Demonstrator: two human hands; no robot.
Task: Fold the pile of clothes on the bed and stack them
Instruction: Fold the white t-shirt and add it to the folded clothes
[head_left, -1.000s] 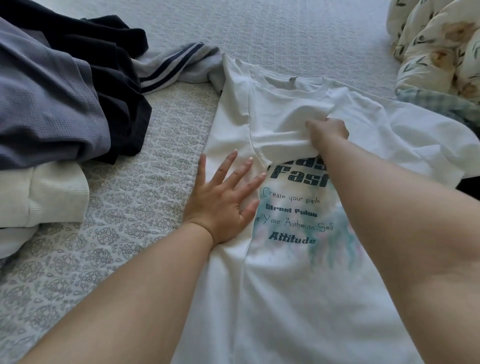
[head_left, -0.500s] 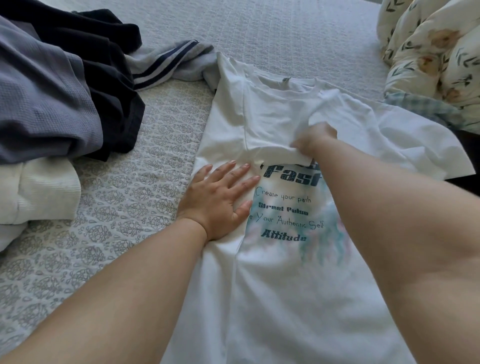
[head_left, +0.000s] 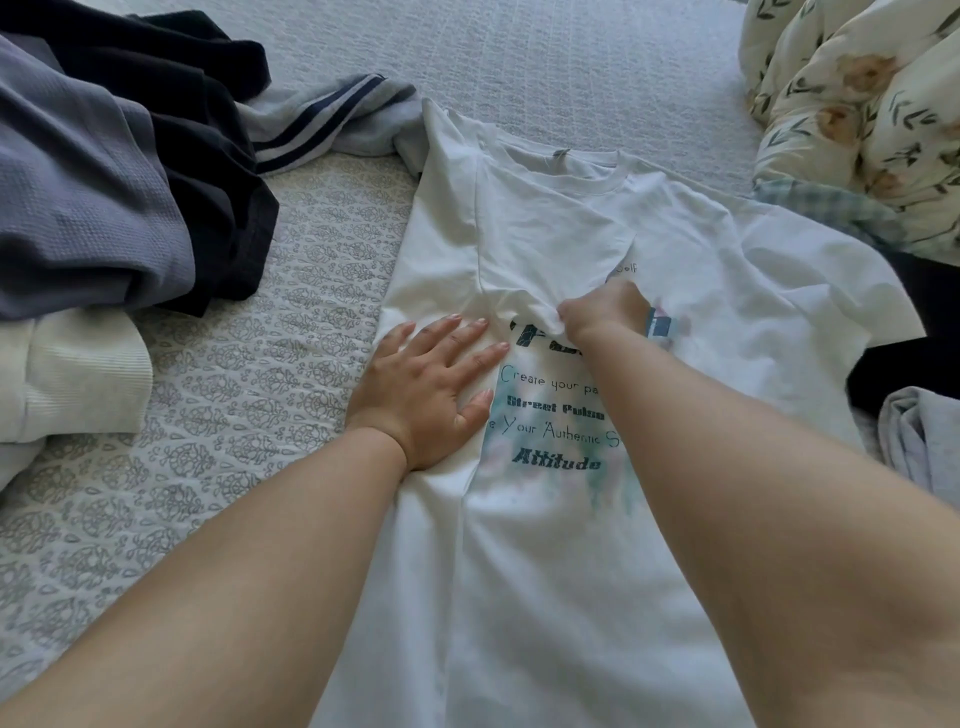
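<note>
Bare quilt lies open between clothes pile and T-shirt.

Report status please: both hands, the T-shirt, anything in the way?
Left hand flat, pressing T-shirt down. Right hand pinching a fold of it at the chest. Unfolded pile lies left, apart; nothing in the way.
</note>
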